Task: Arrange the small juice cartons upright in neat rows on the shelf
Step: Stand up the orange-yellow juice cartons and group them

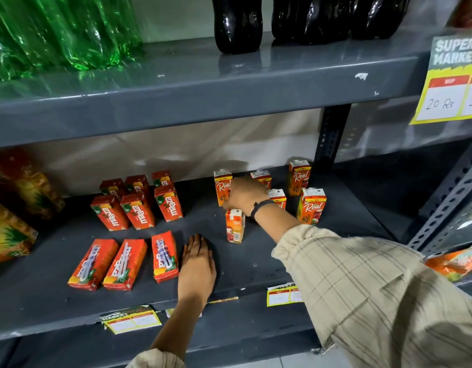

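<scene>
An orange Real juice carton stands upright mid-shelf, and my right hand grips its top. Several more Real cartons stand upright behind and to the right, such as one at the front right and one at the back left. My left hand lies flat and open on the grey shelf, beside a red Maaza carton. Three Maaza cartons lie flat along the front. Several Maaza cartons stand upright behind them.
Large orange juice packs fill the shelf's left end. Green bottles and dark cola bottles stand on the shelf above. A yellow price sign hangs at the right. Price tags stick to the shelf's front edge.
</scene>
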A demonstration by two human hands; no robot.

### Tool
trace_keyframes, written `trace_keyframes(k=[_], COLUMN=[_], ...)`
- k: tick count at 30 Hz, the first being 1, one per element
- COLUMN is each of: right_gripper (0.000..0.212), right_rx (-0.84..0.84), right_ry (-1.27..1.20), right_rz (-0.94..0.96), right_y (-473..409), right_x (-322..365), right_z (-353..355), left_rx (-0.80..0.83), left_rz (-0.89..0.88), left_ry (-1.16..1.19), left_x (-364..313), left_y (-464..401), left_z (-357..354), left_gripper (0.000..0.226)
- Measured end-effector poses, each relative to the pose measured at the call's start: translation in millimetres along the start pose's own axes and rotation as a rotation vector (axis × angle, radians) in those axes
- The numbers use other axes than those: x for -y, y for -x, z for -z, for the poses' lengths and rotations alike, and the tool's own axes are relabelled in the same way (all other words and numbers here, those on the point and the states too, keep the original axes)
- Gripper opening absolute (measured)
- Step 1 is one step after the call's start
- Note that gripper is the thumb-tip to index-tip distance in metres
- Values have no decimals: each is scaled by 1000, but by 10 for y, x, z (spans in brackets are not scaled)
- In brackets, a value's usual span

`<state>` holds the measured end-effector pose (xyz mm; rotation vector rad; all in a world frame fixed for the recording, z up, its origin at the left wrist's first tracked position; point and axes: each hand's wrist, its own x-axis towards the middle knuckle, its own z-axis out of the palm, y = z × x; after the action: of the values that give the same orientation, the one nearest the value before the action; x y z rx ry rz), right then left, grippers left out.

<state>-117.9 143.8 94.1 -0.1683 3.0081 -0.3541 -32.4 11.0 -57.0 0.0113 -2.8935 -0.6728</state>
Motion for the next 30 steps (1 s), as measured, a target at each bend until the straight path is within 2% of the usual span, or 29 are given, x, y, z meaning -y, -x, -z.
trace_keyframes(k=[3,6,11,15,22,24,27,30], right_gripper=[37,20,39,41,48,53,50,44], right_rx=[100,97,113,129,126,40,-184,-317], right_ry=[78,119,126,83,39,62,-33,-149], right_rz=[82,210,344,334,300,310,370,500], right_y=[-8,-22,-62,-106,0,96,313,528], right_x=[12,-21,-104,-196,-230,-169,-14,202], right_z=[117,157,156,138,175,236,275,106], left_rx=[10,8,-7,10,19,10,-63,-192], left_rz=[7,6,-7,-17,-50,-130,-273,-302], left_ry=[-6,-29,-56,-50,-85,-109,-88,25], left_x=[10,2,-10,-18,-20,-36,-66,95], left_y=[-6,-14,-14,-16,0,51,192,311], left_z=[-16,-22,-27,-10,11,77,326,754], left_gripper=[46,47,55,45,48,55,52,50])
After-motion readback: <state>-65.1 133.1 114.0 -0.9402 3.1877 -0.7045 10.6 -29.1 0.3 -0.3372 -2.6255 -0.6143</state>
